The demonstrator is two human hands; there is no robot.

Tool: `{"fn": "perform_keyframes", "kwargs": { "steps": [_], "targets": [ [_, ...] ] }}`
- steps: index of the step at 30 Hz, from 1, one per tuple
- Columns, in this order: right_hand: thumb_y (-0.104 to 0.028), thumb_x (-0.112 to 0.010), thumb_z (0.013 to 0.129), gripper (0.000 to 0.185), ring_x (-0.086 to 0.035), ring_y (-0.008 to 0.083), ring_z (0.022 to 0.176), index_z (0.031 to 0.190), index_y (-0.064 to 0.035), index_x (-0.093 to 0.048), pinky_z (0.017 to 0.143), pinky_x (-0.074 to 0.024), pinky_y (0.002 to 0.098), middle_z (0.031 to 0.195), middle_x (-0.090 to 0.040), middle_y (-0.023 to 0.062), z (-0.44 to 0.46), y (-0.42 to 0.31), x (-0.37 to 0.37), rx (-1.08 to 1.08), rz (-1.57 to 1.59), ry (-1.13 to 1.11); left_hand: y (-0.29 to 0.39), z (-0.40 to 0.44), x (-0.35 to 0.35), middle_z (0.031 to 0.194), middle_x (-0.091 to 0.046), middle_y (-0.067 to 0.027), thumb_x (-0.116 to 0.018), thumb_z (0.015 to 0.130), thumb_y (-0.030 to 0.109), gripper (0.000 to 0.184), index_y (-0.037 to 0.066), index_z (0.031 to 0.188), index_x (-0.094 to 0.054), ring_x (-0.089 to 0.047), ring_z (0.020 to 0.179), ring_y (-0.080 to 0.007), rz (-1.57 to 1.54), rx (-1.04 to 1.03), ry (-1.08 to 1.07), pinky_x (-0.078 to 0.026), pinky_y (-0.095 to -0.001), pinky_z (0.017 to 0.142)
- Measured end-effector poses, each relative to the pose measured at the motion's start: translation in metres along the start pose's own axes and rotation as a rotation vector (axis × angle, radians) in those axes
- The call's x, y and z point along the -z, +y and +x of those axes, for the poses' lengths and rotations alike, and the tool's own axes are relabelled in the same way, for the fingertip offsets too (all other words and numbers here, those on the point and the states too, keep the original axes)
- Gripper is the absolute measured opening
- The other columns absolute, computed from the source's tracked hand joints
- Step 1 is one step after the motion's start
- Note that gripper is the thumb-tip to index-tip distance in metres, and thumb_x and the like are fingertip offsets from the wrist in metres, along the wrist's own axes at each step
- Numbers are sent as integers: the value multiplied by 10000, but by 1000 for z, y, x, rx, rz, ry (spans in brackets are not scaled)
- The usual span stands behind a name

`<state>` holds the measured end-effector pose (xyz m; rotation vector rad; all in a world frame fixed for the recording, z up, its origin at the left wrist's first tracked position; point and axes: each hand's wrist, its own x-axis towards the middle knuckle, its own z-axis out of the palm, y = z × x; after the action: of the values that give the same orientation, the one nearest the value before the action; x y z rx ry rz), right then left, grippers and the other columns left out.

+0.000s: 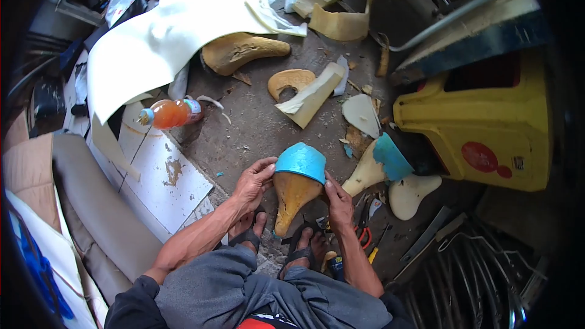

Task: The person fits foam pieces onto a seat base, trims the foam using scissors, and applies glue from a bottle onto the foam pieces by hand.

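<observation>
Between my hands is a bicycle-saddle-shaped pad (294, 198), brownish yellow and worn, its narrow nose pointing toward my feet. A bright blue piece (300, 161) covers its wide far end. My left hand (254, 181) is closed on the left edge of the blue piece, thumb and fingers pinching it. My right hand (339, 200) grips the right side near the lower blue edge, with some fingers hidden underneath. Just right of my right hand lies a similar pale saddle pad (365, 170) with a torn blue patch on its wide end.
A large white foam sheet (183, 18) lies at the far left, beside a bottle of orange liquid (172, 114). Foam offcuts (312, 94) litter the floor. A yellow plastic box (487, 125) stands at right. Red-handled scissors (365, 236) and a yellow-handled tool (373, 254) lie by my right foot.
</observation>
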<state>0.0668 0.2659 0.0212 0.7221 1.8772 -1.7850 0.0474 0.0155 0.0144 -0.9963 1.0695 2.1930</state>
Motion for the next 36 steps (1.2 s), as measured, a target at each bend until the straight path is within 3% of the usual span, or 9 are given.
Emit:
{"fn": "perform_keyframes", "kwargs": {
  "steps": [7, 14, 17, 18, 20, 25, 29, 31, 36],
  "targets": [
    [-245, -670, 1000, 369, -643, 110, 975, 1288, -14, -671, 893, -505, 285, 1123, -713, 14, 9, 18, -2, -116, 345, -20, 4, 7, 10, 1208, -673, -5, -699, 980, 251, 316, 108, 1255, -642, -578, 1167, -148, -7, 168, -50, -431, -392, 985],
    [-143, -725, 936, 210, -630, 113, 936, 1124, -48, -725, 812, -507, 279, 1029, -703, 25, -28, -36, 8, 103, 167, 97, 34, -1, 14, 1207, -639, -44, -694, 978, 205, 368, 67, 1310, -614, -615, 1052, -149, 441, -262, -96, -506, -332, 914],
    [-45, -759, 823, 261, -649, 273, 965, 1081, -84, -759, 831, -537, 370, 1056, -683, 96, -58, -56, 9, 716, -418, 137, 61, -39, -21, 1347, -561, -94, -659, 996, 236, 573, 57, 1475, -399, -604, 1150, -186, 23, -150, -247, -520, -377, 992],
    [-45, -759, 823, 261, -649, 273, 965, 1081, -84, -759, 831, -537, 370, 1056, -683, 96, -62, -59, 6, 723, -418, 138, 58, -42, -26, 1347, -561, -94, -659, 996, 236, 573, 57, 1475, -399, -604, 1150, -186, 23, -155, -251, -520, -377, 992],
    [-57, -769, 809, 334, -636, 301, 998, 1141, -81, -744, 853, -540, 409, 1075, -682, 92, -72, -60, -6, 965, -634, -135, 47, -49, -34, 1382, -530, -125, -647, 1002, 202, 614, 48, 1507, -333, -593, 1204, -208, -177, -83, -393, -549, -375, 947],
    [-103, -774, 853, 360, -668, 271, 933, 1203, -45, -709, 812, -545, 381, 1041, -693, 133, -77, -46, -4, 774, -512, -164, 41, 2, -6, 1102, -708, -116, -699, 955, 120, 411, -64, 1291, -551, -691, 930, -161, 309, -324, -69, -571, -302, 849],
    [-115, -720, 911, 307, -714, 289, 884, 1202, -22, -694, 761, -568, 365, 1019, -706, 163, -70, -56, 18, 654, -551, 45, 49, 48, 46, 1206, -661, -155, -746, 923, 164, 492, -62, 1308, -541, -641, 1089, -210, 631, -471, 142, -520, -355, 947],
    [-111, -716, 913, 303, -713, 286, 872, 1201, -20, -693, 756, -565, 363, 1007, -706, 162, -69, -63, 23, 646, -569, 79, 54, 40, 60, 1277, -595, -177, -799, 878, 210, 631, -53, 1359, -485, -586, 1174, -245, 823, -713, 485, -480, -381, 1007],
    [-119, -720, 921, 245, -709, 274, 836, 1139, -8, -712, 717, -562, 346, 967, -703, 159, -61, -66, 25, 714, -558, 106, 77, 32, 112, 1397, -449, -192, -852, 819, 216, 881, -18, 1466, -301, -521, 1226, -221, 465, -758, 902, -468, -349, 1019]
  ]
}}
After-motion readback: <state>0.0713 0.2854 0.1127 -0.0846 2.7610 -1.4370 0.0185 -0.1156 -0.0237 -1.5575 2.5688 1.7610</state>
